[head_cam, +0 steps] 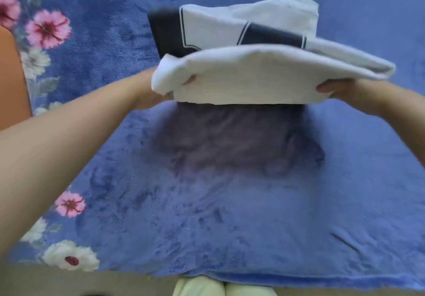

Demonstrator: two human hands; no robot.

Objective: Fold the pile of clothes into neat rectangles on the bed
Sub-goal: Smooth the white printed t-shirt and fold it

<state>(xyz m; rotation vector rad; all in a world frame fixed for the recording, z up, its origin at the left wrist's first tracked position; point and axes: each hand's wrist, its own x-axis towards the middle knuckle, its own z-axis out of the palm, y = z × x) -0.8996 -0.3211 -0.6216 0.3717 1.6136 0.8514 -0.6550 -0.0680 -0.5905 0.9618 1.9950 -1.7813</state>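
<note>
Head view: garment (253,75) hides most of both hands' fingers.

One garment (253,75), two hands, one blanket (230,203).
</note>
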